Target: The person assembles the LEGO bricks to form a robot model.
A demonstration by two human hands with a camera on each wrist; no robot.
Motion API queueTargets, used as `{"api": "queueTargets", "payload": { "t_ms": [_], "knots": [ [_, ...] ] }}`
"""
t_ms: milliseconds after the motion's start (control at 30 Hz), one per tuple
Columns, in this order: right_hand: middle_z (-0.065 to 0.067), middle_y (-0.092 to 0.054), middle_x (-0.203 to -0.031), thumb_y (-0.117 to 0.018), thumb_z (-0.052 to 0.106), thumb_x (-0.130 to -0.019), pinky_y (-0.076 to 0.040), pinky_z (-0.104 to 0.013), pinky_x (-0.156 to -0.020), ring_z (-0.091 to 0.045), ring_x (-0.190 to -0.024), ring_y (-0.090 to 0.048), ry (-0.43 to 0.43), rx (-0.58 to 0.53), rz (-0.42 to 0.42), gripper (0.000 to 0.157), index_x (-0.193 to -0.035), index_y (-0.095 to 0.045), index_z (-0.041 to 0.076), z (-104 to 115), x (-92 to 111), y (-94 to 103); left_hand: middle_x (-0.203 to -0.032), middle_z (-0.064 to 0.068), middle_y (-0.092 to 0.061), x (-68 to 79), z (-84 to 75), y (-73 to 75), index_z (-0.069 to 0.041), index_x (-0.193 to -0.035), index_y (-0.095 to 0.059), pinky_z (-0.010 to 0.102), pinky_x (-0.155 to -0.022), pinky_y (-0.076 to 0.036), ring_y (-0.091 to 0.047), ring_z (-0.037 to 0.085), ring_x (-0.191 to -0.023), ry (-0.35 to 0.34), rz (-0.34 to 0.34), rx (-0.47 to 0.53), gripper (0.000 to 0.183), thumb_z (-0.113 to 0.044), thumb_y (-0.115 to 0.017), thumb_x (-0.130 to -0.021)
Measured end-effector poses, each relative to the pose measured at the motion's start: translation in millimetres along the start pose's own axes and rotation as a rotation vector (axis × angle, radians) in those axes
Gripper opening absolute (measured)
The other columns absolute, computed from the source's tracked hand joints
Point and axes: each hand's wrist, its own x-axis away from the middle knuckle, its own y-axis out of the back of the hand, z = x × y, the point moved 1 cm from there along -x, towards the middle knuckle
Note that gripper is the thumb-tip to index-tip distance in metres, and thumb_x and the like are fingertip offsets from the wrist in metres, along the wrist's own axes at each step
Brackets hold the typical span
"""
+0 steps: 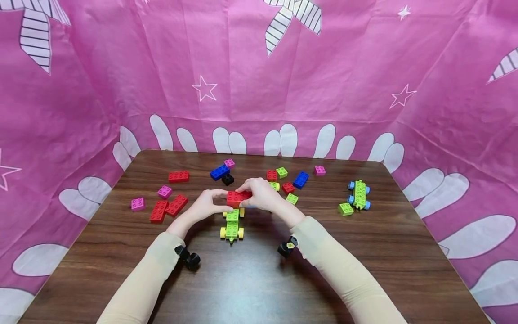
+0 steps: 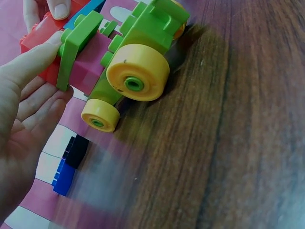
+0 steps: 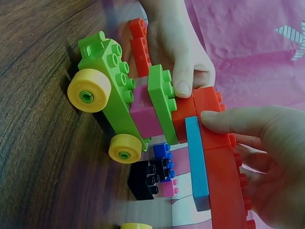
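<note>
A lime-green toy car base point(image 3: 112, 86) with yellow wheels stands on the table, a pink brick point(image 3: 144, 112) on top of it. Above the pink brick sits a thin green brick point(image 3: 161, 102), followed by red bricks point(image 3: 214, 121) and a thin blue brick point(image 3: 198, 164) jutting out to the right. My left hand point(image 1: 204, 204) pinches the stack around the green brick and the red brick next to it, thumb on the near side. With thumb and fingers my right hand point(image 1: 259, 194) grips the red bricks at the top.
Loose red bricks point(image 1: 158, 211) and pink bricks point(image 1: 138, 204) lie left of my hands. Blue bricks point(image 1: 220, 172) and a black brick point(image 1: 228, 179) are behind them. Farther right are a green brick point(image 1: 346, 209) and another green car base point(image 1: 359, 193) with blue wheels.
</note>
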Motion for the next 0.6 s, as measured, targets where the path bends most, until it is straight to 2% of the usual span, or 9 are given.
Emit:
{"api": "queueTargets", "payload": {
  "t_ms": [267,600],
  "knots": [
    [-0.002,-0.070,-0.099,-0.081,0.019,-0.078,-0.053,-0.028,-0.077,-0.013,-0.086,-0.061,-0.005,0.000,0.028,0.035,-0.111,-0.073,0.009,2.1,-0.9,1.9,-0.116,0.011,-0.068,-0.8,1.8,1.7,-0.006,-0.121,-0.064,0.051,-0.100,-0.045,-0.061,0.028,-0.112,-0.020,0.045,0.008,0.044,-0.026,-0.076,-0.083],
    [-0.002,-0.070,-0.102,-0.078,0.022,-0.081,-0.052,-0.024,-0.076,-0.012,-0.087,-0.059,0.024,-0.013,0.071,0.037,-0.114,-0.069,0.009,6.6,-7.6,-1.2,-0.116,0.011,-0.069,-1.2,2.8,0.2,-0.006,-0.119,-0.066,0.050,-0.100,-0.046,-0.061,0.028,-0.113,-0.022,0.032,0.017,0.042,-0.023,-0.076,-0.083]
  ]
}}
